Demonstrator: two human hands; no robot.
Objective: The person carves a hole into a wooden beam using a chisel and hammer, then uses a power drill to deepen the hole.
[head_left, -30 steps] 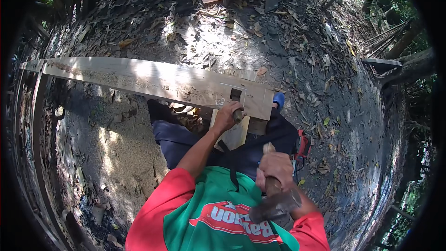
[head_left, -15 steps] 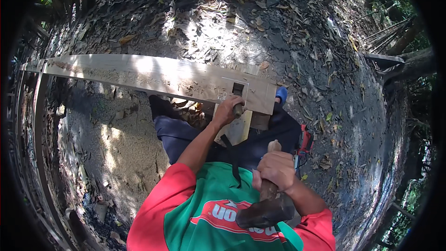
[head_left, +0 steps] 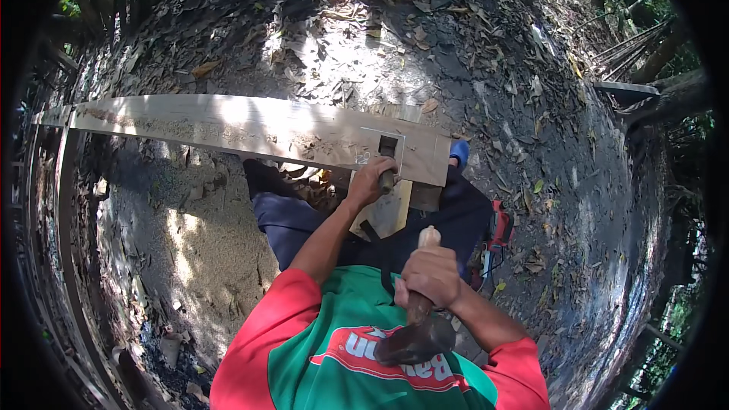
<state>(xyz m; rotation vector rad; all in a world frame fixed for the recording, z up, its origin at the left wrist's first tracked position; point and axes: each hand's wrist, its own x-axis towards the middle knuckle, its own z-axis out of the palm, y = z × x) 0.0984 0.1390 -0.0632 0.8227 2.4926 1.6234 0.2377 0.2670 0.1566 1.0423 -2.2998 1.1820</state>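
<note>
Across the leafy ground (head_left: 493, 99), a long plank (head_left: 250, 112) is running from nine o'clock to a little past centre. At six, the person (head_left: 349, 296) is facing it, and a patch of sawdust (head_left: 220, 250) is spreading at eight. Between five and six, a heavy hammer (head_left: 418, 338) is hanging head-low, the right hand (head_left: 431, 277) gripping its shaft in a full fist; compared with half a second ago, it is sitting slightly farther inward. At four, a red power tool (head_left: 500, 229) is lying on the ground. Near centre, the left hand (head_left: 369, 181) is keeping its place, fingers wrapping a short tool handle (head_left: 387, 181); any blade is escaping my view. Just beyond, towards one, a squared hole (head_left: 389, 146) is showing in the plank. With hammer and handle standing well apart, I am judging that no blow is landing and work at the hole is pausing between strokes.
</note>
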